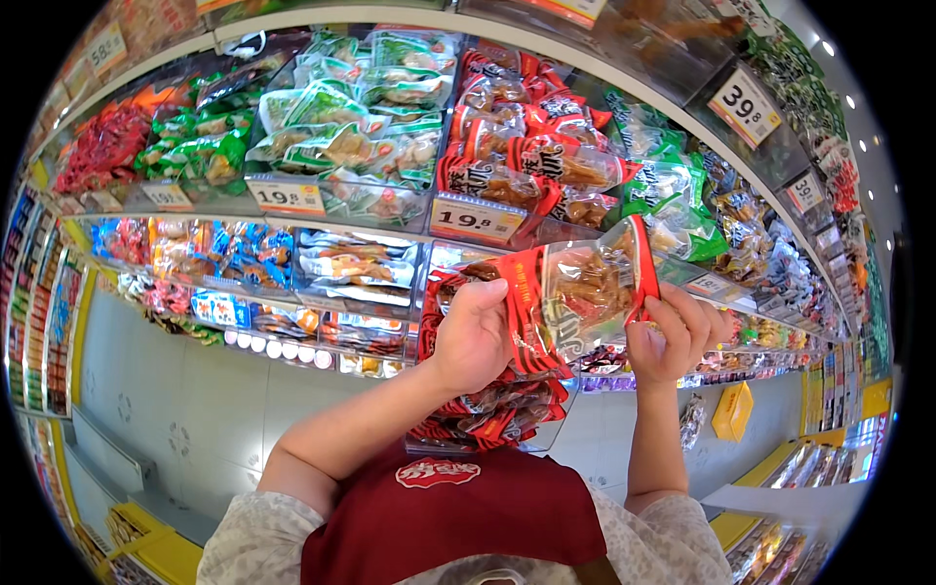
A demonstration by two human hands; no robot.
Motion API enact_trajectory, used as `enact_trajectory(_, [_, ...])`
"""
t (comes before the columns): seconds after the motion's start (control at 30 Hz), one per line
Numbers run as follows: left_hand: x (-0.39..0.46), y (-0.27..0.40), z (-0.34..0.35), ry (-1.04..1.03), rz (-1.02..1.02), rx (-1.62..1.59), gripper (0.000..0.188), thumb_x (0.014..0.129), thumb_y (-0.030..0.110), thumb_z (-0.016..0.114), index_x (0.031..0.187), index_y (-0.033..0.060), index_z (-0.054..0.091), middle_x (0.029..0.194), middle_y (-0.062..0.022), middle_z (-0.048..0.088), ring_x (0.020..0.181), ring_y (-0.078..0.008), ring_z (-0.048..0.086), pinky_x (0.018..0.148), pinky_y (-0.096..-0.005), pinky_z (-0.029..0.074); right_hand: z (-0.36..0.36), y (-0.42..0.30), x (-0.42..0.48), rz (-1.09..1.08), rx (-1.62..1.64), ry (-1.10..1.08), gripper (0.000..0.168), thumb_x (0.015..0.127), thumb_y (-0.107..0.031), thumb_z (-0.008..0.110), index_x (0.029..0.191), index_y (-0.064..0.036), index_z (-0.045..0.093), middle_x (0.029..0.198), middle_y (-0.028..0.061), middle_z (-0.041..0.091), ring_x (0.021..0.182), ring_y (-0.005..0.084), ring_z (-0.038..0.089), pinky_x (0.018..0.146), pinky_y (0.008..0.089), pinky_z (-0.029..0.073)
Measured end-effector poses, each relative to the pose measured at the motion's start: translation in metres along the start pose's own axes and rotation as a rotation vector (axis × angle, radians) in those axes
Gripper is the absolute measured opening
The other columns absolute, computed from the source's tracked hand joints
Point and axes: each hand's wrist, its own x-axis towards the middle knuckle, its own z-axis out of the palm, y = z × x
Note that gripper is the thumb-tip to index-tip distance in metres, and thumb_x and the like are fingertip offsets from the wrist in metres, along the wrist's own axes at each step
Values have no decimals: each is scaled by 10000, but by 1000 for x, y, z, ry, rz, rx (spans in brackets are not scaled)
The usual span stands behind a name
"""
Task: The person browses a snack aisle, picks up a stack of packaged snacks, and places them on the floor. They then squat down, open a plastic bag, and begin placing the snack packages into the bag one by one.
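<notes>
A red-ended clear plastic packet of brown snack food (589, 281) is stretched level between my two hands. My left hand (475, 333) grips its broad red end, thumb on top. The fingers of my right hand (673, 329) pinch the narrow red edge at the other end. Below the packet, close against my dark red apron (468, 512), is a clear plastic bin (559, 431) filled with similar red packets (490, 413). Straight ahead, a shelf compartment holds more red packets (541, 157) of the same look, some lying crosswise over others.
Green-and-clear packets (351, 117) fill the compartment left of the red ones; green packets (673, 197) lie to their right. Price tags (479, 218) line the shelf's front edge. Lower shelves carry blue packets (252, 252). A yellow box-like object (733, 412) is on the tiled floor (219, 395) at right.
</notes>
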Motion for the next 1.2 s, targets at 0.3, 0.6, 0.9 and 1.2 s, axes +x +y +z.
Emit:
enact_trajectory(0.3, [1, 1, 4, -34, 2, -11, 550, 978, 275, 301, 1399, -75, 354, 1387, -164, 487, 1268, -252, 487, 1099, -394, 344, -6, -4, 11, -28, 25, 0, 324, 693, -99, 748, 971, -201, 616, 983, -45, 646, 885, 170, 524, 846, 371, 320])
enact_trajectory(0.6, [0, 2, 8, -74, 24, 58, 596, 957, 298, 290, 1403, -93, 348, 1422, -176, 449, 1307, -272, 444, 1113, -409, 321, -7, -4, 2, 46, 35, -12, 377, 649, -153, 792, 975, -245, 626, 975, -88, 643, 882, 154, 509, 928, 387, 272])
enact_trajectory(0.9, [-2, 1, 4, 12, -38, 76, 627, 938, 330, 313, 1402, -90, 347, 1428, -183, 440, 1308, -291, 443, 1114, -433, 323, -8, -6, 3, 62, 53, -18, 383, 645, -120, 773, 973, -254, 625, 968, -96, 642, 884, 146, 499, 890, 386, 282])
enact_trajectory(1.2, [-6, -2, 0, 64, 1, 43, 517, 968, 263, 328, 1343, -79, 427, 1368, -176, 507, 1268, -269, 490, 1102, -424, 344, -9, -6, 4, 77, 88, -8, 345, 642, -98, 729, 939, -243, 633, 937, -97, 644, 828, 144, 496, 815, 362, 279])
